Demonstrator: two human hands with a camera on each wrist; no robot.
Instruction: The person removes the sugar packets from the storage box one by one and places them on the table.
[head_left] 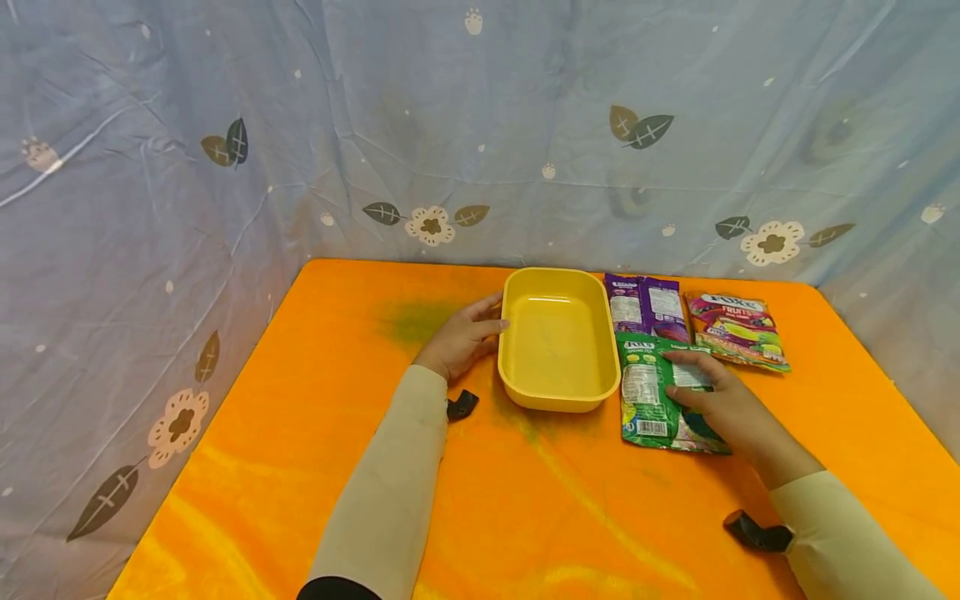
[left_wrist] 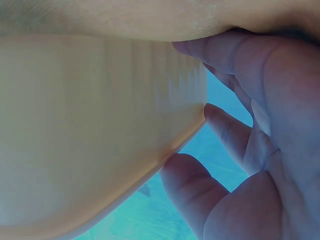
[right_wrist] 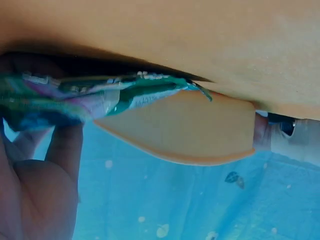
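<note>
My left hand (head_left: 467,337) is at the left side of a yellow plastic basin (head_left: 558,392), its thumb at the rim. In the left wrist view its fingertips (left_wrist: 215,112) touch the basin's outer wall. My right hand (head_left: 731,408) holds a green candy packet (head_left: 647,408) by its right part, just right of the basin. The thumb (right_wrist: 65,150) lies against one face of the packet in the right wrist view, with other fingers in shadow on the table side. The packet's printed back, with a barcode, faces up.
Behind the green packet lies a purple packet (head_left: 663,308), partly overlapped by it. A red fruit candy packet (head_left: 738,329) lies to its right. An orange cloth (head_left: 585,517) covers the table, and a patterned curtain (head_left: 525,125) hangs behind. Dark straps (head_left: 757,533) show at both wrists.
</note>
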